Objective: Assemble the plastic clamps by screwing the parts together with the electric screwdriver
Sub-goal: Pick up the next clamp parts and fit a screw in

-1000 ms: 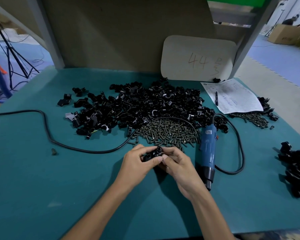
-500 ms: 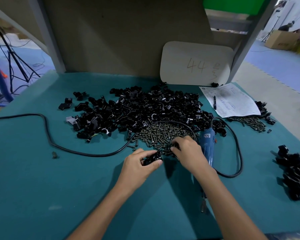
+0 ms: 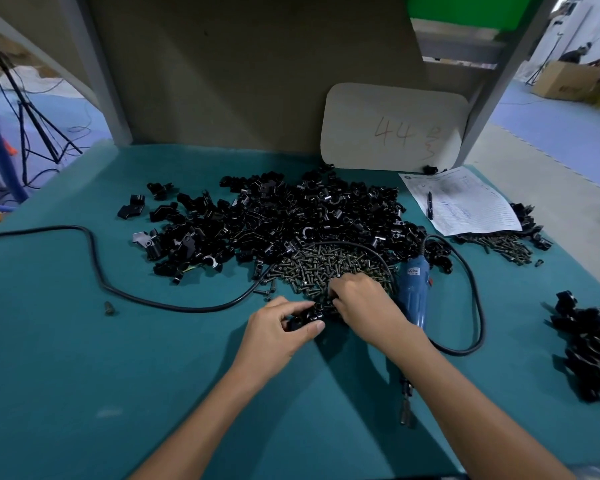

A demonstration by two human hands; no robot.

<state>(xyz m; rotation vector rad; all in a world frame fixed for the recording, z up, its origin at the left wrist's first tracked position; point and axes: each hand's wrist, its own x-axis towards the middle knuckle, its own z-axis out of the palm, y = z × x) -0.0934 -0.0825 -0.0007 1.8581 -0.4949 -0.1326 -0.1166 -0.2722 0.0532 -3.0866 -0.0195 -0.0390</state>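
Left hand (image 3: 277,332) gripping black clamp (image 3: 303,318), right hand (image 3: 361,303) curled into screw pile (image 3: 326,263) just beyond it, grasp unclear

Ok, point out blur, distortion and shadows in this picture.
Head view: wide-angle distortion bows the table edges; the right margin, cardboard box and side clamp pile, is smeared; the screws are sharp; soft shadows fall beneath the left hand, gripping a clamp part, and the right hand.
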